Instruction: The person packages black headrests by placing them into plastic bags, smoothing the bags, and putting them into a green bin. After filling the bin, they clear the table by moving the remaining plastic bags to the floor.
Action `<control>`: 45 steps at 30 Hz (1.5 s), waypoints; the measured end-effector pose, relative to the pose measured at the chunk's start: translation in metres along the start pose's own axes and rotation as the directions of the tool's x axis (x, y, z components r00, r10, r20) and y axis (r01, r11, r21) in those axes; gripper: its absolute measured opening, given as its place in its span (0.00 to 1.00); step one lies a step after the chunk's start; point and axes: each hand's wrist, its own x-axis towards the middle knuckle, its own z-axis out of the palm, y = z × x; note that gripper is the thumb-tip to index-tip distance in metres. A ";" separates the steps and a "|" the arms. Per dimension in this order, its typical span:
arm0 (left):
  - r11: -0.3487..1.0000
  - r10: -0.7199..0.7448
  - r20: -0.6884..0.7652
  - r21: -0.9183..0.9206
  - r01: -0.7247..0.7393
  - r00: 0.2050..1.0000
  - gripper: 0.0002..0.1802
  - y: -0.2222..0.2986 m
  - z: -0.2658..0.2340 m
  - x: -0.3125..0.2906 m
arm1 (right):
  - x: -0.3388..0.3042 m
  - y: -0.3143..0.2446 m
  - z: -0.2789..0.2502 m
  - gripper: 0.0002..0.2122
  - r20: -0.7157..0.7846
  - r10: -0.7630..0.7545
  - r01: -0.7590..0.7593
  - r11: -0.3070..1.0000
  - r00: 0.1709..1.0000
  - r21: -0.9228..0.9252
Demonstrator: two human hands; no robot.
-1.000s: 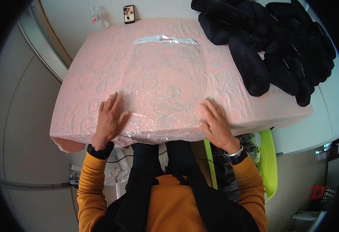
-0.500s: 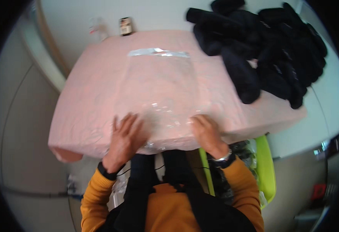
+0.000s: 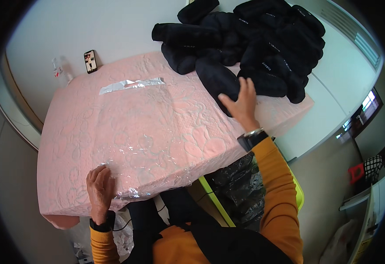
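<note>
A clear plastic bag [image 3: 133,119] with a silvery-white strip at its far end lies flat on the table. At the bag's near left part rests my left hand [image 3: 99,187], its fingers loosely bent and lying on the plastic. My right hand [image 3: 244,105] reaches over the table's right side, thumb and fingers spread, with nothing gripped. It is at the nearest of the soft black tube-shaped items [image 3: 216,79]; whether the fingertips touch it I cannot tell. Several more such items, with small pale marks, lie heaped behind it.
A pink patterned cloth [image 3: 69,145] covers the table. At the back left, a phone [image 3: 90,61] leans on the wall beside a clear bottle [image 3: 59,72]. Below the near edge stands a lime-green bin [image 3: 299,193] with dark plastic inside. A white surface [image 3: 328,101] adjoins at right.
My right hand has left the bag and moved right and away to the black items. My left hand stays at the bag's near left. The view has swung to the right.
</note>
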 end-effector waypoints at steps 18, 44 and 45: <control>0.999 -0.026 -0.012 0.040 0.027 1.000 0.14 0.001 0.001 -0.002 | -0.036 -0.073 -0.031 0.20 0.153 -0.230 0.186 0.948 0.961 0.257; 0.993 0.100 -0.149 -0.040 -0.107 0.984 0.30 0.064 -0.020 -0.008 | -0.110 -0.079 -0.033 0.33 0.408 0.430 -0.491 0.099 0.806 0.866; 0.963 0.071 -0.058 -0.256 -0.084 0.996 0.33 0.078 -0.021 -0.006 | -0.112 -0.100 -0.045 0.32 0.394 0.427 -0.463 0.067 0.814 0.884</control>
